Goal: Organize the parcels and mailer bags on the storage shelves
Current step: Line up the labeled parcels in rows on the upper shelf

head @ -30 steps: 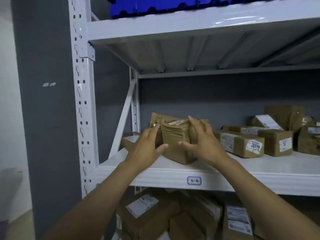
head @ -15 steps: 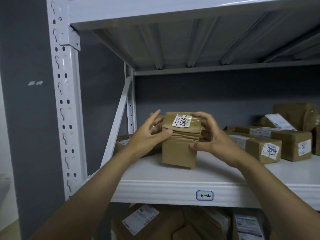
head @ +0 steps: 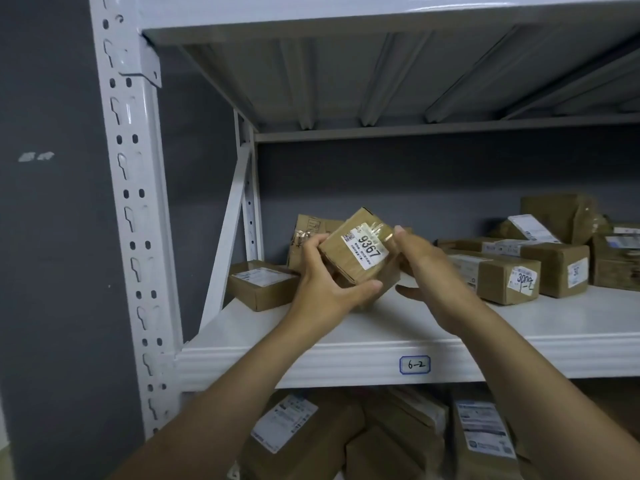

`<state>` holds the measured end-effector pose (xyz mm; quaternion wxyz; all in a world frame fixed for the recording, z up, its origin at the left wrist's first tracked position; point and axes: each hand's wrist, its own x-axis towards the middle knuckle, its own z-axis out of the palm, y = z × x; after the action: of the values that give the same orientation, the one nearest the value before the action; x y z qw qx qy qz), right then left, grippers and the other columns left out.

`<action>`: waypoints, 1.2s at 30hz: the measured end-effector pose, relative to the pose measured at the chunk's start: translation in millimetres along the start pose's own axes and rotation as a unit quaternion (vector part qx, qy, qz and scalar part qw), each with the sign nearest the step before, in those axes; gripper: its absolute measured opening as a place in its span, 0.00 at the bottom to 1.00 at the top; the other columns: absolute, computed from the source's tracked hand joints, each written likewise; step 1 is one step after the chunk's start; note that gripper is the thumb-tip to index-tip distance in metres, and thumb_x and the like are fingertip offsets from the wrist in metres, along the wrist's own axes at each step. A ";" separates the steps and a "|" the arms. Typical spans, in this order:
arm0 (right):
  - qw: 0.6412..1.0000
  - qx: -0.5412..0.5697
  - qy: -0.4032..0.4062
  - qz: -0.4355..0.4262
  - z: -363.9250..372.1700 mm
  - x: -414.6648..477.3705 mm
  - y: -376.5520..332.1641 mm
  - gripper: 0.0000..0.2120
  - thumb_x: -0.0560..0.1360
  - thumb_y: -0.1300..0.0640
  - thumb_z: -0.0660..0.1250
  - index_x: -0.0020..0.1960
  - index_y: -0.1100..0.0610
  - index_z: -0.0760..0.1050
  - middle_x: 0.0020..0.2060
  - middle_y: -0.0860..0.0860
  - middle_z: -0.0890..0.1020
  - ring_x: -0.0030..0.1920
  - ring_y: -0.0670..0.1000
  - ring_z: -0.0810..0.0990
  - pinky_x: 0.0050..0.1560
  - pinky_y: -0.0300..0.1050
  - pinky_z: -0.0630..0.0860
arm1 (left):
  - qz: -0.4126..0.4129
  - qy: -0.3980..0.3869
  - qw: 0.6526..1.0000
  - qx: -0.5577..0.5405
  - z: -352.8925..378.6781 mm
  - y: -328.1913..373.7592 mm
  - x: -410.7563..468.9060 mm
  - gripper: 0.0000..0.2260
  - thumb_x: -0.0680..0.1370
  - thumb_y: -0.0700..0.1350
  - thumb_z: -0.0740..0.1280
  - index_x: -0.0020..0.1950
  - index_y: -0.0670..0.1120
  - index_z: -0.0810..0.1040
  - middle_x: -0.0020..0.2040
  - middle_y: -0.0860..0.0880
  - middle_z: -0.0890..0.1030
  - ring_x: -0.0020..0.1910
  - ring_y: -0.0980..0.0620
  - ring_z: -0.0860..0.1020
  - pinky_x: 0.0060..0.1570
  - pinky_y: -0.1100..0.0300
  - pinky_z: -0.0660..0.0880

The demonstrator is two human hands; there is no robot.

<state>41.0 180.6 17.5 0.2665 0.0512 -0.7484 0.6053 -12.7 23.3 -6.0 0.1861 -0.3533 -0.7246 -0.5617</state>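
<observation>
A small brown cardboard parcel (head: 349, 252) with a white label reading 9367 is tilted above the white shelf (head: 346, 355) marked 6-2. My left hand (head: 325, 289) grips its left side and underside, thumb curled under the front. My right hand (head: 426, 268) touches its right edge with the fingertips, thumb spread below. Behind it leans a crumpled brown parcel (head: 306, 233). A flat labelled box (head: 259, 282) lies at the shelf's far left.
Several labelled brown boxes (head: 502, 275) stand on the right part of the shelf. A white perforated upright (head: 135, 202) and a diagonal brace (head: 225, 237) bound the left. More parcels (head: 381, 434) fill the shelf below. A shelf deck hangs overhead.
The 9367 parcel stood upright on the shelf between both hands; now it is lifted and tipped, its label facing me. My left hand has closed under it.
</observation>
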 end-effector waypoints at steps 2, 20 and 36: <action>0.999 -0.009 0.009 -0.045 -4.9 -4.3 0.8 0.13 0.77 0.42 0.63 0.59 0.45 0.76 0.52 0.44 0.83 0.54 0.45 0.80 0.55 0.48 0.77 | -0.012 -0.033 0.999 -0.011 6.7 1.5 -3.7 0.31 0.72 0.47 0.74 0.65 0.53 0.57 0.57 0.60 0.70 0.53 0.65 0.72 0.42 0.78 0.71; 0.918 -0.380 -0.005 -0.112 -65.3 -25.1 2.2 0.20 0.73 0.50 0.71 0.64 0.47 0.73 0.57 0.45 0.78 0.55 0.45 0.76 0.52 0.39 0.73 | 0.003 -0.118 0.987 0.106 54.7 5.5 4.6 0.38 0.71 0.51 0.75 0.76 0.58 0.58 0.73 0.52 0.64 0.65 0.56 0.69 0.58 0.63 0.73; 0.807 -0.528 -0.097 -0.245 28.4 -14.3 -41.4 0.22 0.75 0.45 0.67 0.67 0.48 0.73 0.66 0.48 0.75 0.65 0.50 0.72 0.62 0.45 0.69 | -0.081 -0.109 0.873 0.468 -80.3 -50.3 19.5 0.24 0.75 0.61 0.62 0.68 0.52 0.73 0.67 0.48 0.73 0.65 0.47 0.71 0.64 0.52 0.69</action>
<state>60.2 139.7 43.7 0.3178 0.1431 -0.9370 0.0228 -72.5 -52.7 -3.3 0.2033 -0.2235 -0.9447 -0.1276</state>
